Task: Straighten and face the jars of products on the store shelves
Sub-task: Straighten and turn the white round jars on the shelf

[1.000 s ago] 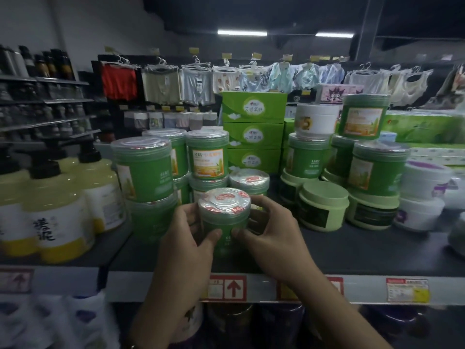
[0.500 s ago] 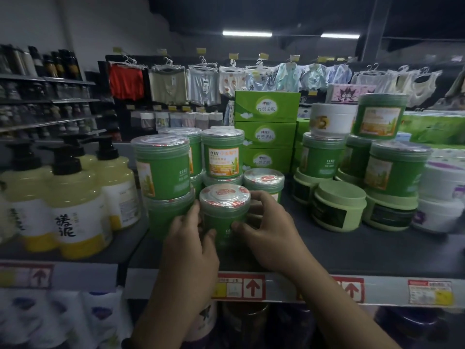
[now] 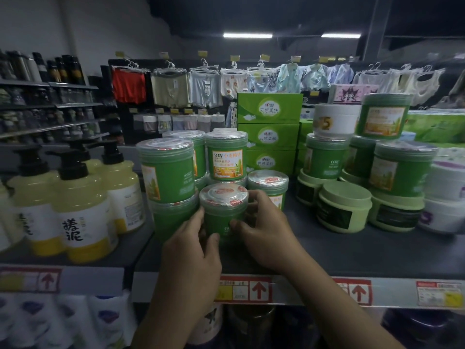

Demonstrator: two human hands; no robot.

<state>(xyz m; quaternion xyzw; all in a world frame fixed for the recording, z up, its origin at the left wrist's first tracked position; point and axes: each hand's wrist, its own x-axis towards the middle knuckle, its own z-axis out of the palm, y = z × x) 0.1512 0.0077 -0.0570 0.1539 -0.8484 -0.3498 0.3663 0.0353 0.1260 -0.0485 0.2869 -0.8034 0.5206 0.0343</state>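
A green jar (image 3: 221,217) with a clear lid and red seal stands near the front of the dark shelf (image 3: 352,250). My left hand (image 3: 193,250) grips its left side and my right hand (image 3: 261,235) grips its right side, fingers curled round it. Its label is mostly hidden; only small white print faces me. Just left stand two stacked green jars (image 3: 167,175), the top one's label turned sideways. Behind stands a jar (image 3: 226,157) with its orange label facing front, and another green jar (image 3: 270,183) sits behind my right hand.
Yellow pump bottles (image 3: 80,210) crowd the left shelf section. Pale green tubs (image 3: 343,207) and stacked green and white jars (image 3: 400,167) fill the right. Green tissue boxes (image 3: 269,109) stand at the back. Price labels (image 3: 439,293) line the shelf edge.
Both hands stay on the front jar, which now shows a bit of white print on its front. The view has shifted slightly right and closer.
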